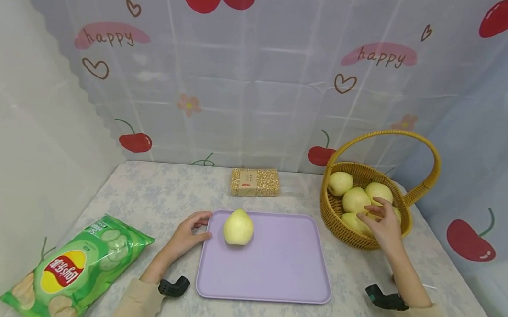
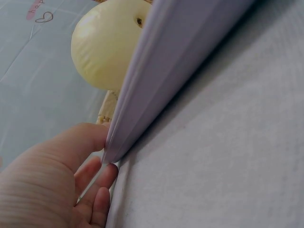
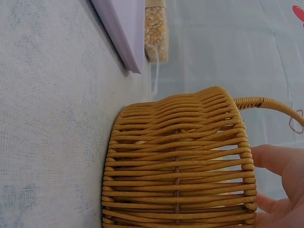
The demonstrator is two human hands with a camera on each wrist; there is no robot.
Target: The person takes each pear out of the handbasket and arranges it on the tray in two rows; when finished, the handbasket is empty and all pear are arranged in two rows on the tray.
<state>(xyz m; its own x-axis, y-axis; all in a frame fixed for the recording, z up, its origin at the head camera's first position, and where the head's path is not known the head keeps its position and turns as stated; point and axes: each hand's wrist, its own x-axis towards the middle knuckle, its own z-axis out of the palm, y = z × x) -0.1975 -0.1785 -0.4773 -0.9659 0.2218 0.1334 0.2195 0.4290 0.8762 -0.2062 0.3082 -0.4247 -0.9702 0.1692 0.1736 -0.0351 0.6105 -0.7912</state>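
A pale yellow pear (image 1: 239, 227) stands on the lilac tray (image 1: 274, 269), near its far left corner. At that corner my left hand (image 1: 188, 234) touches the rim with thumb and fingertips; in the left wrist view the thumb (image 2: 88, 137) lies against the rim and the fingers are loosely bent. On the right, several more pears (image 1: 356, 200) lie in a woven basket (image 1: 334, 220). My right hand (image 1: 386, 227) is over the basket's near side, fingers spread above the pears. In the right wrist view the basket wall (image 3: 175, 161) hides the fingertips, so contact with a pear cannot be told.
Behind the tray lies a clear pack of corn kernels (image 1: 267, 182). A green chip bag (image 1: 80, 269) lies at the left of the table. The basket's tall handle (image 1: 384, 133) arches over it. A printed curtain (image 1: 257, 91) hangs behind the table.
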